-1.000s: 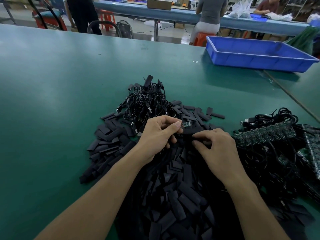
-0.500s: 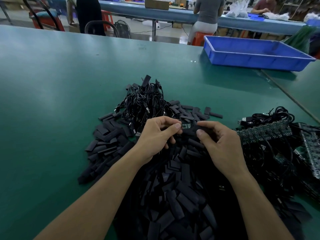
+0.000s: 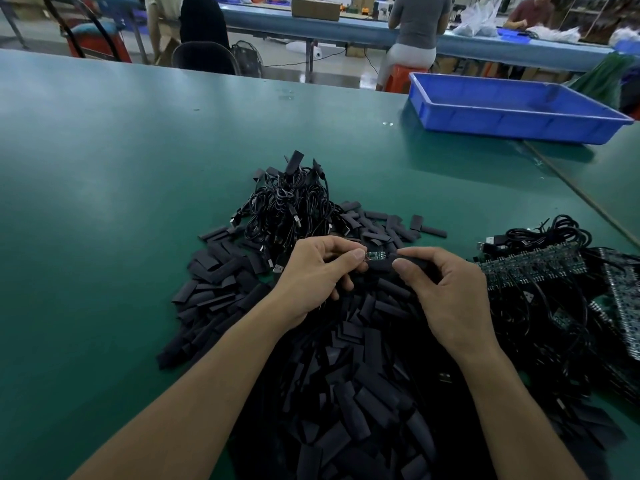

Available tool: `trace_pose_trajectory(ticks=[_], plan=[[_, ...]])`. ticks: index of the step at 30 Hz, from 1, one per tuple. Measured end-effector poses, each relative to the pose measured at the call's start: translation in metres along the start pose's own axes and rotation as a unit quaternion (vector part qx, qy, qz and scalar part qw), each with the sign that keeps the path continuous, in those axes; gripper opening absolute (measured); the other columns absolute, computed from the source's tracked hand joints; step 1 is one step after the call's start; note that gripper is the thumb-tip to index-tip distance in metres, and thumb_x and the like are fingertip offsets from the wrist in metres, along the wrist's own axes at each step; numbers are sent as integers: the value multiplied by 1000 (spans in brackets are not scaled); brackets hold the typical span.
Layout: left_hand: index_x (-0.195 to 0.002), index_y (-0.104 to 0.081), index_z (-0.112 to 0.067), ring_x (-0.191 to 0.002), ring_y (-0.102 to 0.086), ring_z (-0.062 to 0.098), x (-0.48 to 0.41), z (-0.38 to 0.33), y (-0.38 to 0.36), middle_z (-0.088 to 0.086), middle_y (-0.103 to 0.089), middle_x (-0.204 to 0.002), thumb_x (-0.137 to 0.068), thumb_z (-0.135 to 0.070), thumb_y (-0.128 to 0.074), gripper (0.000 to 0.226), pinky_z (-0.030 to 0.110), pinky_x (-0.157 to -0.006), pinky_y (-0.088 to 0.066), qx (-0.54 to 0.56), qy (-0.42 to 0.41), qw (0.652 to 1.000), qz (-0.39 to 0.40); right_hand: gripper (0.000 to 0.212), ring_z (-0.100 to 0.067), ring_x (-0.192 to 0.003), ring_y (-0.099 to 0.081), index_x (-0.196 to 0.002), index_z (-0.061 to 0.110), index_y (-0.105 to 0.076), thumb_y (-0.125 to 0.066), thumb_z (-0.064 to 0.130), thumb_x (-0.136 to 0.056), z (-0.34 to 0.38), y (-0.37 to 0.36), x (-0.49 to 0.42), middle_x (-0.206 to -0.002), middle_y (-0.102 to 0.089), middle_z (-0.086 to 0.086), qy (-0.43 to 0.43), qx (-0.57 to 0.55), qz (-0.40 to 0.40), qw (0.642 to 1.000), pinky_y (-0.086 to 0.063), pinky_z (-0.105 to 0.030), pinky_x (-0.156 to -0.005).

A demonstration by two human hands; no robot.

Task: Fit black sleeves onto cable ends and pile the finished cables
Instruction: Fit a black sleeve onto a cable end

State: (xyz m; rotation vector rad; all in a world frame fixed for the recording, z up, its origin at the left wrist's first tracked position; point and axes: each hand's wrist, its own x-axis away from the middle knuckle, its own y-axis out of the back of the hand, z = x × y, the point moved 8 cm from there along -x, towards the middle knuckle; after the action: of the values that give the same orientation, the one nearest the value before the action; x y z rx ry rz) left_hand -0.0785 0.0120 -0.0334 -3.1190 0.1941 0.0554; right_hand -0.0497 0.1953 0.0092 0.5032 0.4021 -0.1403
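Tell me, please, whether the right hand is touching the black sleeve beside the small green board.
Touching. The head view shows the right hand pinching the black sleeve between thumb and forefinger, with no gap visible.

My right hand (image 3: 446,292), down on the pile (image 3: 346,393) a second ago, now lifts one sleeve (image 3: 414,260) and brings its end up to the board (image 3: 375,255) in my left hand (image 3: 311,275).

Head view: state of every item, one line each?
left hand: pinching the circuit board.
right hand: holding a black sleeve at the board's end.
circuit board: mostly bare, sleeve not yet on.
finished cables: heaped beyond the hands.
loose sleeves: scattered flat on table.
blue tray: upright, far right.
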Motion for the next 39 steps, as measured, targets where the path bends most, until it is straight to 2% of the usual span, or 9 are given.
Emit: trace_pose_trajectory(ticks=[4,8,14,19,25,30,32,36,39], plan=[[-96,-73,-15,-51,-57,6,1,-1,-2,-2,-74,-77,-97,-17,-66,7,17,-42,-42,-5,0,1000,13,23,5,-81,-66,-87,45,-67,-77,24,-84,0,1,0,-79,-68,31,9,2,-2,1000,-46,-6,-73],[-96,-73,-15,-51,-57,5,2,-2,-2,-2,-74,-76,-97,-17,-65,8,16,-42,-42,-2,4,1000,13,16,5,-83,-67,-97,31,-75,-78,24,-83,-2,0,-1,-84,-70,25,-2,5,2,1000,-48,-8,-76],[-98,-74,-15,-52,-57,4,3,-4,-4,-3,-73,-75,-97,-16,-65,9,15,-42,-42,-12,5,1000,23,25,4,-86,-69,-100,35,-72,-81,26,-79,-3,-3,-1,-89,-72,21,-9,-4,31,999,-53,-14,-81],[-93,-76,-20,-55,-57,3,5,-7,-7,-9,-69,-70,-95,-15,-68,10,16,-45,-43,-41,-8,998,38,23,1,-82,-70,-96,42,-72,-80,35,-75,0,-12,1,-87,-74,23,0,-18,92,996,-54,-16,-76],[-101,-69,-17,-59,-62,6,7,-8,-10,-5,-73,-74,-92,-19,-71,9,17,-49,-46,-24,3,997,66,20,1,-85,-70,-94,45,-71,-72,44,-74,10,-14,3,-90,-73,25,26,-45,80,995,-52,-13,-77],[-88,-71,-2,-58,-63,10,7,-7,-4,4,-73,-72,-85,-25,-78,24,18,-50,-48,-40,5,999,33,17,0,-82,-70,-93,42,-72,-76,31,-81,6,-10,3,-87,-73,24,29,-36,60,997,-52,-14,-74],[-82,-73,-4,-57,-61,11,7,-8,-4,6,-71,-68,-86,-25,-78,22,18,-51,-49,-46,9,998,44,19,0,-79,-70,-92,42,-71,-77,26,-83,6,-10,2,-85,-73,24,31,-38,56,997,-51,-13,-72],[-82,-74,-8,-58,-61,10,8,-8,-6,3,-71,-68,-91,-10,-71,10,17,-54,-50,-31,12,996,85,20,-3,-71,-69,-91,39,-73,-77,20,-85,3,-9,2,-78,-73,18,26,-54,60,996,-53,-16,-69],[-83,-73,-11,-59,-61,10,8,-9,-8,1,-71,-67,-94,-10,-68,12,17,-55,-51,-65,-5,994,88,21,-1,-77,-70,-92,40,-73,-79,24,-81,4,-8,1,-84,-74,19,23,-61,70,995,-54,-17,-73]])
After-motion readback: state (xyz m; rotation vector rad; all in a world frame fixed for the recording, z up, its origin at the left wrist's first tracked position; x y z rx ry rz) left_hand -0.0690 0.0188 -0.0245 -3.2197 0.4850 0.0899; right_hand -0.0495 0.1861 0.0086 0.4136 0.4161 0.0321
